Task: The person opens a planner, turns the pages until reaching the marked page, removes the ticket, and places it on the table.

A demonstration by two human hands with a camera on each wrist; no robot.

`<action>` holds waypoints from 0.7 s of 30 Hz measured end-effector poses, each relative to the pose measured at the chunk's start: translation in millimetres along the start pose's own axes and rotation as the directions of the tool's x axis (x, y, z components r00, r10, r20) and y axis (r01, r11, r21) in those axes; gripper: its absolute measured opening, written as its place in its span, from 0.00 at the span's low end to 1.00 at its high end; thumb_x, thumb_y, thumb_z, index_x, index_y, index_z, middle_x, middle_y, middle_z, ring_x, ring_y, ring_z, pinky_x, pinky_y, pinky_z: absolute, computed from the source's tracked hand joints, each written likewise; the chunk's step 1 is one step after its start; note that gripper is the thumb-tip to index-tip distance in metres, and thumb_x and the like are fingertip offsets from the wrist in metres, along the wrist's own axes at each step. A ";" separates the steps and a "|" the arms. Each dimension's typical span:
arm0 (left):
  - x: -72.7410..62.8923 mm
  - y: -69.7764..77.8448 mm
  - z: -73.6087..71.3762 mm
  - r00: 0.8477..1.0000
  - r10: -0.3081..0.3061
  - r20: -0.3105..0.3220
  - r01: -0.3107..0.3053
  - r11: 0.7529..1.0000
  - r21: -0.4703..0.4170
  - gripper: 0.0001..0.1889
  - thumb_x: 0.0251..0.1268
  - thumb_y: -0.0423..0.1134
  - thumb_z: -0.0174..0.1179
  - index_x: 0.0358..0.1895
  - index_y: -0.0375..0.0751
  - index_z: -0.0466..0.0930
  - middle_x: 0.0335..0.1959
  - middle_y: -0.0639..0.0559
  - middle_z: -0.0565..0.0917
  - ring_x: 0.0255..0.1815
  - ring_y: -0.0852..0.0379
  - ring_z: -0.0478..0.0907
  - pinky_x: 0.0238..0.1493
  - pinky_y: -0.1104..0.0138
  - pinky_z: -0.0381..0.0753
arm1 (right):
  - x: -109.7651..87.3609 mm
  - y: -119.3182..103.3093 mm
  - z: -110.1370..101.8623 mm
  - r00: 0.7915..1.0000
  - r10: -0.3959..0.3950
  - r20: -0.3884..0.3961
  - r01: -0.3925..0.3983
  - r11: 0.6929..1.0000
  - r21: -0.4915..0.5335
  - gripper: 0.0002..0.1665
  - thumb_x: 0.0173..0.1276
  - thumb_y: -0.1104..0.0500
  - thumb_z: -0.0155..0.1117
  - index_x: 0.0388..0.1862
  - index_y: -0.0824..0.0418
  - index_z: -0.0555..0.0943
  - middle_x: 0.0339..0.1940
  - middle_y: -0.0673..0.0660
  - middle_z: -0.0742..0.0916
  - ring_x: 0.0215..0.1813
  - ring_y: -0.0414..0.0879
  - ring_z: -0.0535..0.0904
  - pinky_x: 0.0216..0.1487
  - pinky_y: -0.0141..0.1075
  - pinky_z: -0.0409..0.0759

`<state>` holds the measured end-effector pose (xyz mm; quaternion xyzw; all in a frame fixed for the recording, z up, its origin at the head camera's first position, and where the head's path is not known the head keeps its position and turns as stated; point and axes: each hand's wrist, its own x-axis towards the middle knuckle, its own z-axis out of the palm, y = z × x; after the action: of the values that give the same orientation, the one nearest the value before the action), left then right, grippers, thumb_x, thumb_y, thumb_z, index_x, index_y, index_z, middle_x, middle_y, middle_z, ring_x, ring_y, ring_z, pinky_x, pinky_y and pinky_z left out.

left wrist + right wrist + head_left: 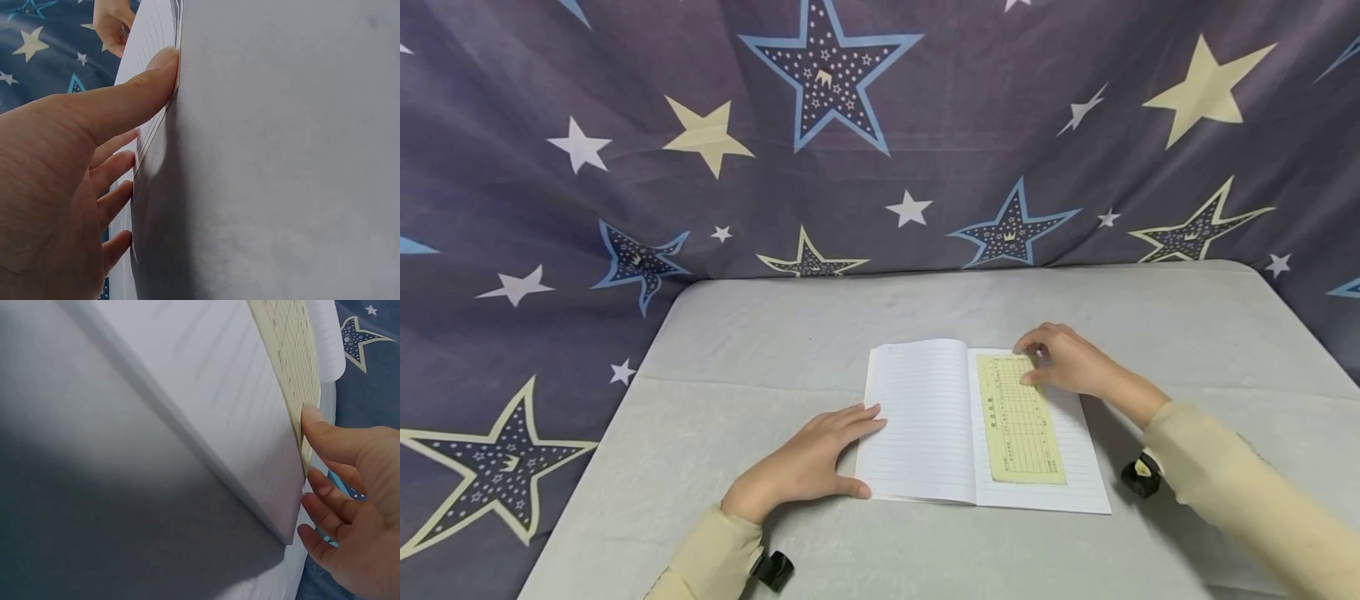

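A lined notebook (917,425) lies spread on the table, its left page slightly raised near the spine. On the right page rests a yellow printed form (1018,421) with a ruled grid, set lengthwise. My right hand (1063,358) pinches the form at its upper right end. In the right wrist view the thumb lies on the form's face, and the index finger is partly hidden behind its end. My left hand (808,458) touches the notebook's left edge with extended fingers. The left wrist view has the thumb (134,97) resting at the page corner.
Pale grey cloth covers the table (760,333) around the notebook. A dark curtain (850,192) with star prints hangs behind and to the sides. Black wrist devices (775,572) show by both sleeves.
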<state>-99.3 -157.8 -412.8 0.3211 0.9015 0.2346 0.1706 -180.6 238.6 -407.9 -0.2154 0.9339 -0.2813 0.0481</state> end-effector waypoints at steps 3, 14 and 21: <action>-0.5 0.1 0.7 1.000 -0.001 -0.003 0.001 1.000 -0.002 0.44 0.51 0.49 0.75 0.73 0.45 0.67 0.77 0.49 0.61 0.77 0.44 0.54 0.74 0.45 0.53 | 4.5 1.2 -0.3 0.999 0.000 0.040 0.000 1.000 0.008 0.28 0.52 0.63 0.81 0.50 0.72 0.82 0.37 0.58 0.82 0.40 0.50 0.75 0.43 0.44 0.75; 0.4 4.2 -1.0 1.000 -0.020 0.021 0.020 1.000 -0.013 0.43 0.54 0.48 0.74 0.75 0.46 0.65 0.78 0.51 0.58 0.78 0.45 0.50 0.75 0.45 0.49 | 9.2 1.0 -8.2 0.991 0.065 0.120 -0.072 0.996 0.057 0.29 0.54 0.64 0.79 0.53 0.68 0.76 0.38 0.58 0.82 0.33 0.46 0.72 0.37 0.39 0.74; -1.0 5.2 -2.0 0.999 -0.021 0.024 0.021 1.000 -0.022 0.43 0.54 0.48 0.73 0.75 0.46 0.65 0.78 0.51 0.58 0.78 0.44 0.50 0.75 0.45 0.49 | -1.3 12.8 -17.6 0.996 -0.018 0.085 0.009 0.995 0.102 0.13 0.61 0.69 0.72 0.43 0.66 0.79 0.32 0.52 0.84 0.29 0.44 0.73 0.31 0.35 0.73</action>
<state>-96.9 -155.5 -408.1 0.3125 0.9001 0.2389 0.1873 -188.0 257.6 -400.2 -0.2308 0.9141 -0.3191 0.0970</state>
